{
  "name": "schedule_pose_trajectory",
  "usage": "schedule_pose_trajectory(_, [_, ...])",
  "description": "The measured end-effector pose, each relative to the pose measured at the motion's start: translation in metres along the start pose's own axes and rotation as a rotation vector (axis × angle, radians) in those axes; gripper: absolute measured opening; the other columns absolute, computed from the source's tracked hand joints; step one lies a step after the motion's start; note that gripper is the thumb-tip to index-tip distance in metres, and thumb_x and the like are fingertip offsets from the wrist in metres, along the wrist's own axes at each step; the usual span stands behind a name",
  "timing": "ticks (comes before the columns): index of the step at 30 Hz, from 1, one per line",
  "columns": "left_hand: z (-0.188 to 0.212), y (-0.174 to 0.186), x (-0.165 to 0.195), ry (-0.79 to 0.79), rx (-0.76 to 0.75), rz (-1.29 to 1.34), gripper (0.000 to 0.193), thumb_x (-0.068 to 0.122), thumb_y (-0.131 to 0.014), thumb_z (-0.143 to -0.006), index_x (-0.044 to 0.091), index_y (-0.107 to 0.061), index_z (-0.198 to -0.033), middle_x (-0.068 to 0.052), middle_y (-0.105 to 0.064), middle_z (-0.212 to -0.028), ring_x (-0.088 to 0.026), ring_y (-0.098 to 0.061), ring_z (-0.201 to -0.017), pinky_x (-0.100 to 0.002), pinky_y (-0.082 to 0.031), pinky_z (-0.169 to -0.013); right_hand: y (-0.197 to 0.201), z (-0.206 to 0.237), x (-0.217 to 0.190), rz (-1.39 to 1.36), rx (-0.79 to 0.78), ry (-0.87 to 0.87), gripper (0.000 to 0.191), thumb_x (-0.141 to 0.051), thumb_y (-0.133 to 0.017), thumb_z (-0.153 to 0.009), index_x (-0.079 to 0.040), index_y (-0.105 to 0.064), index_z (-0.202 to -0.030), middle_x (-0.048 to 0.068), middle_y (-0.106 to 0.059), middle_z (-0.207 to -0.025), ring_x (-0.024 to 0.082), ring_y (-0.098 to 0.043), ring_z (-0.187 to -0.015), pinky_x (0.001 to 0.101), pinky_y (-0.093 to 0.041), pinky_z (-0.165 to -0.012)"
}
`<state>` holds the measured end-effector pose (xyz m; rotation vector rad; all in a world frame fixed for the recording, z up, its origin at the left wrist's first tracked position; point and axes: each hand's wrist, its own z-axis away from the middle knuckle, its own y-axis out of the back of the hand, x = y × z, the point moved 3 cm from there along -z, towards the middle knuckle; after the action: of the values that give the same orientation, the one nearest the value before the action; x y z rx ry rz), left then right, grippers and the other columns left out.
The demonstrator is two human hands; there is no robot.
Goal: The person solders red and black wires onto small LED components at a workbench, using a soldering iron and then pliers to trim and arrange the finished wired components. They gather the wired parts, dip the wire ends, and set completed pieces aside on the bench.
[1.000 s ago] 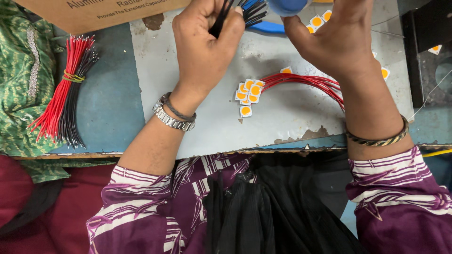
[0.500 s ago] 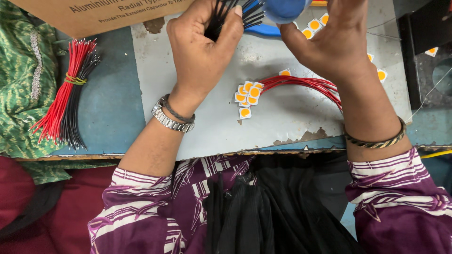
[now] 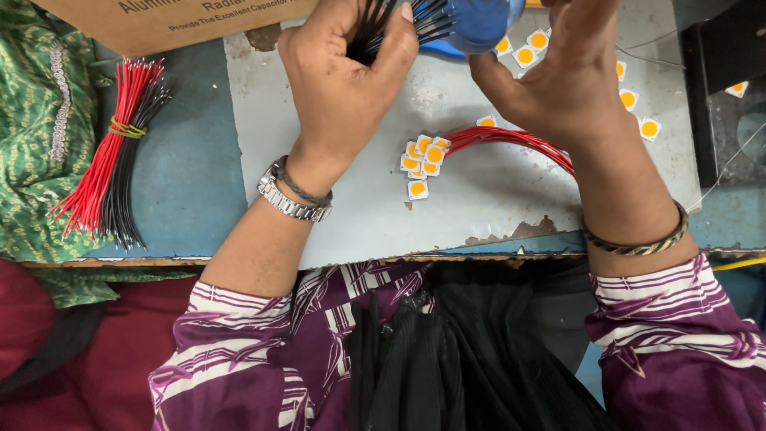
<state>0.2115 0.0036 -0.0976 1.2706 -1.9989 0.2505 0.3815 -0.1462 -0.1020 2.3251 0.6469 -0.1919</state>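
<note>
Grey, chipped metal sheet (image 3: 479, 215) lies under both hands, with a cardboard box (image 3: 175, 24) beyond the left hand and a tied bundle of red and black wires (image 3: 112, 156) well out to its left. By the look of it the step in hand is sorting wire leads for the small square chips; the next move would call for a single black lead drawn clear of the bunch without loosening the rest.

Left hand (image 3: 343, 88) is closed in a fist around a bunch of black wires (image 3: 399, 20), their ends fanning out past the thumb. Right hand (image 3: 570, 80) is half open, fingers reaching up by a blue object (image 3: 479, 24); whether it grips anything I cannot tell. Between the wrists, red-wired chips (image 3: 423, 160) lie clustered, with loose chips (image 3: 634, 100) scattered around the right hand.
</note>
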Motion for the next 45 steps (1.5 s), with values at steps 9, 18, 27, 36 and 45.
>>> schedule_pose_trajectory(9, [-0.001, 0.0, 0.001, -0.017, -0.001, -0.003, 0.03, 0.006, -0.075, -0.104, 0.0, -0.056, -0.083, -0.001, -0.056, -0.066, -0.005, -0.048, -0.056, -0.024, -0.038, -0.053, -0.003, 0.0, -0.002, -0.03, -0.02, -0.017, 0.082, 0.012, -0.078, -0.105, -0.012, -0.013, -0.149, 0.015, -0.053, -0.134, 0.027, -0.06, -0.119, 0.034, -0.047, -0.107])
schedule_pose_trajectory(18, [0.0, 0.0, 0.0, 0.003, -0.007, 0.005, 0.03, 0.006, -0.075, -0.105, 0.0, -0.055, -0.084, -0.001, -0.056, -0.067, -0.005, -0.047, -0.056, -0.025, -0.037, -0.053, 0.0, 0.014, 0.012, 0.16, 0.012, -0.061, 0.081, 0.008, -0.082, -0.098, -0.008, -0.019, -0.147, 0.017, -0.047, -0.135, 0.03, -0.056, -0.123, 0.0387, -0.047, -0.106])
schedule_pose_trajectory(27, [-0.002, 0.0, 0.004, -0.002, -0.007, -0.005, 0.027, 0.009, -0.077, -0.105, 0.0, -0.057, -0.09, -0.001, -0.056, -0.068, -0.005, -0.047, -0.057, -0.024, -0.038, -0.053, 0.001, 0.019, 0.023, 0.103, 0.074, -0.07, 0.079, 0.012, -0.077, -0.095, -0.009, -0.02, -0.147, 0.015, -0.044, -0.139, 0.028, -0.053, -0.128, 0.0369, -0.045, -0.112])
schedule_pose_trajectory(36, [-0.002, -0.001, 0.001, 0.011, -0.008, -0.016, 0.019, 0.007, -0.076, -0.104, 0.0, -0.061, -0.094, -0.002, -0.063, -0.072, -0.005, -0.05, -0.059, -0.024, -0.042, -0.055, 0.003, 0.007, 0.011, 0.06, 0.033, -0.063, 0.079, 0.013, -0.073, -0.097, -0.011, -0.018, -0.149, 0.016, -0.051, -0.138, 0.028, -0.057, -0.125, 0.0351, -0.045, -0.11])
schedule_pose_trajectory(45, [0.0, 0.001, -0.001, -0.011, -0.025, -0.002, 0.015, 0.002, -0.073, -0.1, -0.001, -0.059, -0.094, -0.004, -0.06, -0.074, -0.006, -0.049, -0.06, -0.025, -0.042, -0.057, -0.001, -0.001, 0.002, 0.005, 0.01, -0.031, 0.078, 0.014, -0.078, -0.107, -0.011, -0.017, -0.148, 0.015, -0.053, -0.136, 0.028, -0.06, -0.122, 0.0362, -0.048, -0.11])
